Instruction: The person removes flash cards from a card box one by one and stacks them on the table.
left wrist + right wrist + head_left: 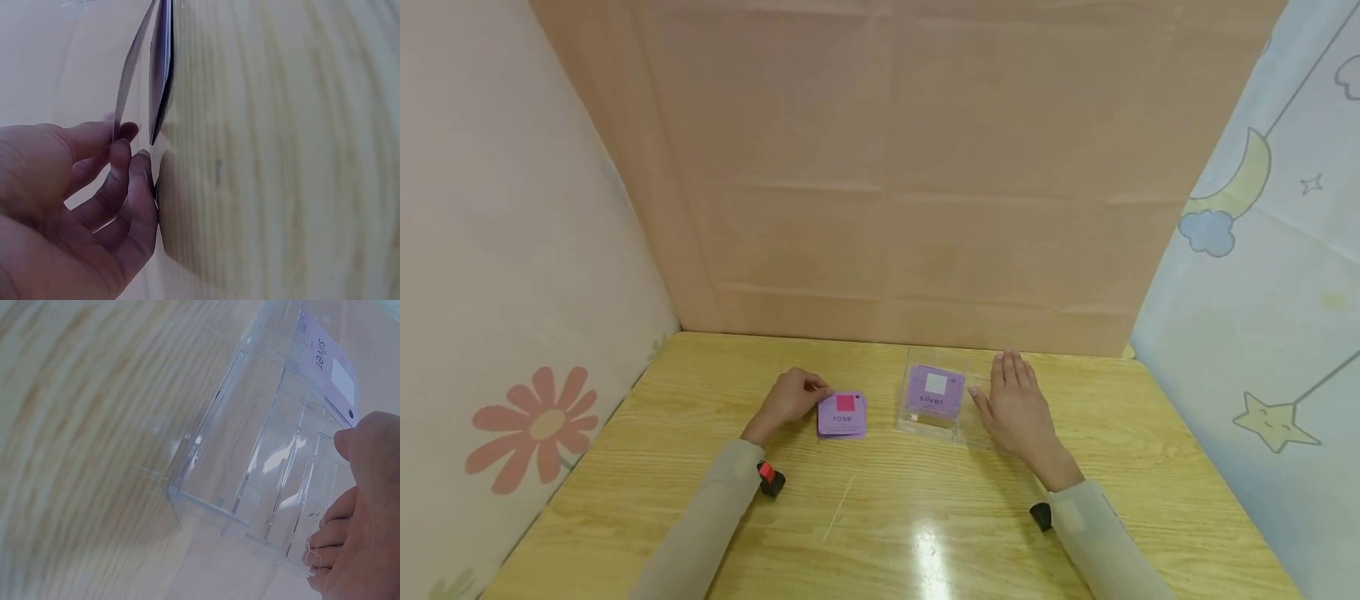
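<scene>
A square purple card printed "rose" (842, 419) tops a small stack near the table's middle. My left hand (790, 395) pinches its left edge between thumb and fingers. In the left wrist view this card (129, 75) is lifted at one side, apart from the cards (160, 81) under it. To the right, a clear plastic stepped holder (934, 431) carries purple cards, with "silver" (936, 400) in front. Beside the holder's right side my right hand (1021, 411) lies with straight fingers. Its thumb is close to the silver card's corner in the right wrist view; whether it touches is unclear.
Both items stand on a light wooden table (880, 508). A brown paper-like sheet (895, 183) closes off the back. Patterned cloths hang at the left (512, 250) and right (1285, 292). A dark wrist device (771, 481) sits at the left sleeve.
</scene>
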Demonstrator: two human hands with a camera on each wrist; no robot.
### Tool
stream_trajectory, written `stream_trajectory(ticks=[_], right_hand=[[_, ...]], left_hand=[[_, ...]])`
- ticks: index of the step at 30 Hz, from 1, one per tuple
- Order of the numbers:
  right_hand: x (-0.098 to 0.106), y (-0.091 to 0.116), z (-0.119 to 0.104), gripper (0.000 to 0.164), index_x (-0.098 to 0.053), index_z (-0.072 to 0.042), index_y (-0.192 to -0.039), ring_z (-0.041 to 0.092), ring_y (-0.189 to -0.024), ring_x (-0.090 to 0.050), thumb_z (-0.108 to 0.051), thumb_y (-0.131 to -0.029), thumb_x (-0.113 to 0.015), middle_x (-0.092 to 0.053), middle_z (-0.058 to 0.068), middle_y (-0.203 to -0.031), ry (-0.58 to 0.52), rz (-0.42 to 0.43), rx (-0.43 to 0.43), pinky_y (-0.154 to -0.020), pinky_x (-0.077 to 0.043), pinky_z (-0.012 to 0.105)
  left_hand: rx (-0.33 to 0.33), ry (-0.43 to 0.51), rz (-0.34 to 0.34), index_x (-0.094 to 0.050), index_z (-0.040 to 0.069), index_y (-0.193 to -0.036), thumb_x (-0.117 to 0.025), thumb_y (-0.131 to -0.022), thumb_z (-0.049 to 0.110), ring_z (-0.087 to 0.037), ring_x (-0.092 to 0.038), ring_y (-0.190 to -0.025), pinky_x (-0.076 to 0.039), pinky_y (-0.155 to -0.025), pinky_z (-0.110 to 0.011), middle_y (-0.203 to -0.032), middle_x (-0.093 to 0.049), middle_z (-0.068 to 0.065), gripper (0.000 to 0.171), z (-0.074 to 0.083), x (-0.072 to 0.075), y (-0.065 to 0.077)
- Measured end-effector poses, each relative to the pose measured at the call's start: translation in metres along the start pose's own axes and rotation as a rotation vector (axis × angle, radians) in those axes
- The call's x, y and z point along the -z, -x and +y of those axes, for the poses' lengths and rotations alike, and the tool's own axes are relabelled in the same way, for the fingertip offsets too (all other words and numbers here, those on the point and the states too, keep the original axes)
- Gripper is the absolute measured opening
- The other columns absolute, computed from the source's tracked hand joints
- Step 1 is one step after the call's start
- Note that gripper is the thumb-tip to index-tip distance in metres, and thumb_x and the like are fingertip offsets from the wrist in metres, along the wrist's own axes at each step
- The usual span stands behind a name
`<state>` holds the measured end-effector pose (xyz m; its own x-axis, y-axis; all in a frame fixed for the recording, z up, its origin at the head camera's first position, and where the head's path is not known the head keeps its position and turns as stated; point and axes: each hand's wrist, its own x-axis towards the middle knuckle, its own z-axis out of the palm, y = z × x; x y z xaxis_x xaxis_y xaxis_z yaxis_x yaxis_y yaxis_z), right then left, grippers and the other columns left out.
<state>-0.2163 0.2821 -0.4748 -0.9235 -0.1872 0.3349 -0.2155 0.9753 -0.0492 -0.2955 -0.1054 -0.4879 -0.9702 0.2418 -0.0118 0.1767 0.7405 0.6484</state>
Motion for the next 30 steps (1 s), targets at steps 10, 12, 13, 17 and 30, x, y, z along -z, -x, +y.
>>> stream_trajectory(ticks=[10,12,13,17,30], right_hand=[[0.0,0.0004,0.0001,0.076,-0.033,0.022,-0.152,0.055,-0.153,-0.032,-0.039,-0.11,-0.052,-0.035,0.042,-0.159,0.013,0.004,0.006,-0.128,-0.027,0.064],[0.0004,0.0005,-0.0004,0.076,-0.033,0.022,-0.152,0.055,-0.153,-0.033,-0.039,-0.11,-0.052,-0.035,0.042,-0.159,0.013,0.004,0.005,-0.128,-0.028,0.065],[0.0005,0.0005,-0.0006,0.076,-0.033,0.022,-0.152,0.055,-0.153,-0.033,-0.039,-0.11,-0.052,-0.035,0.042,-0.159,0.013,0.005,0.006,-0.128,-0.028,0.065],[0.0008,0.0004,-0.0015,0.076,-0.033,0.022,-0.153,0.055,-0.154,-0.032,-0.039,-0.11,-0.052,-0.035,0.042,-0.159,0.01,0.002,0.004,-0.128,-0.027,0.065],[0.0012,-0.0001,-0.0021,0.075,-0.033,0.022,-0.152,0.055,-0.153,-0.034,-0.038,-0.11,-0.052,-0.036,0.042,-0.159,0.013,0.008,0.0,-0.128,-0.028,0.064]], left_hand=[[-0.012,-0.03,-0.009,-0.083,0.012,-0.11,-0.073,-0.101,0.028,-0.019,-0.064,-0.093,-0.053,-0.077,-0.032,-0.113,-0.077,-0.009,0.021,0.001,-0.0004,-0.0015],[-0.007,-0.03,-0.009,-0.083,0.013,-0.109,-0.073,-0.1,0.028,-0.019,-0.064,-0.092,-0.051,-0.075,-0.03,-0.111,-0.077,-0.008,0.02,0.0013,-0.0008,-0.0017],[-0.003,-0.03,-0.009,-0.083,0.013,-0.109,-0.073,-0.1,0.028,-0.018,-0.063,-0.091,-0.05,-0.074,-0.029,-0.11,-0.077,-0.008,0.02,0.0018,-0.0009,-0.0015],[0.02,-0.018,-0.006,-0.083,0.012,-0.109,-0.074,-0.1,0.027,-0.017,-0.062,-0.085,-0.048,-0.068,-0.025,-0.105,-0.078,-0.007,0.02,0.0031,-0.002,-0.0001],[0.033,-0.03,0.007,-0.082,0.01,-0.107,-0.074,-0.099,0.03,-0.015,-0.058,-0.074,-0.043,-0.061,-0.024,-0.097,-0.078,-0.006,0.023,0.0043,-0.0017,0.0034]])
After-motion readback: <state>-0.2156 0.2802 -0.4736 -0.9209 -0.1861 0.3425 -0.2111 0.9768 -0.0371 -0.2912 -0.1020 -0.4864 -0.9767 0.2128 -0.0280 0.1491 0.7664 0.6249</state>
